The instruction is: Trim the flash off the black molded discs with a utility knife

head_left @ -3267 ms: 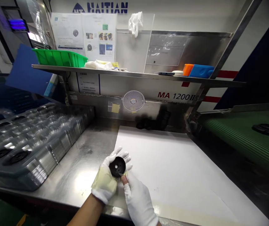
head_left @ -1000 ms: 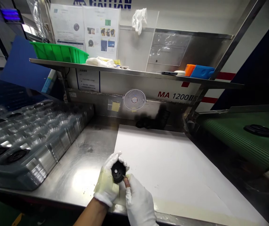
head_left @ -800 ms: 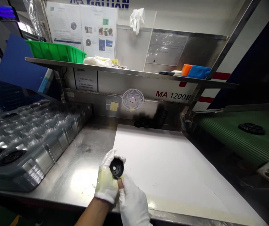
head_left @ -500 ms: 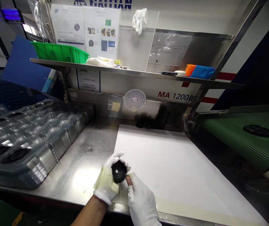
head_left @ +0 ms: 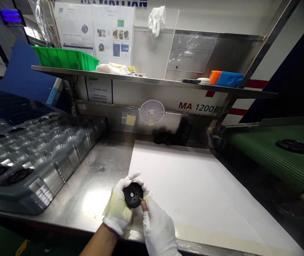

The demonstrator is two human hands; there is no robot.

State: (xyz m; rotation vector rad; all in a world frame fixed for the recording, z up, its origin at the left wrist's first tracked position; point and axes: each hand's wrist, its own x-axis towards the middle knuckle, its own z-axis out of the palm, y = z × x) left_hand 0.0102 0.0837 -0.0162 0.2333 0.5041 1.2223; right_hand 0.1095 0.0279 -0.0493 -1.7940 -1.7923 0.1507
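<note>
A round black wheel-like part (head_left: 133, 195) with a pale centre hole and smaller holes around it faces up toward me. My left hand (head_left: 120, 199), in a white glove with a yellowish patch, is wrapped around its left and far rim. At the part's lower right edge is my right hand (head_left: 157, 222), also white-gloved with a bare thumb tip showing. Its thumb and fingers are pinched together, and a tiny pointed tip shows at the rim. What that pinch holds is too small to make out. Both hands are above the near edge of the table.
White paper (head_left: 184, 185) covers much of the steel table (head_left: 101, 163). Stacked clear trays (head_left: 48, 167) with black parts stand at left. Another black part (head_left: 292, 145) lies on the green conveyor (head_left: 261, 149) at right. Overhead runs a shelf (head_left: 152, 80) with a green bin (head_left: 64, 58).
The black part has tilted, so its face and small holes show more clearly. Both hands have shifted slightly left in view, with the right pinch still at the rim.
</note>
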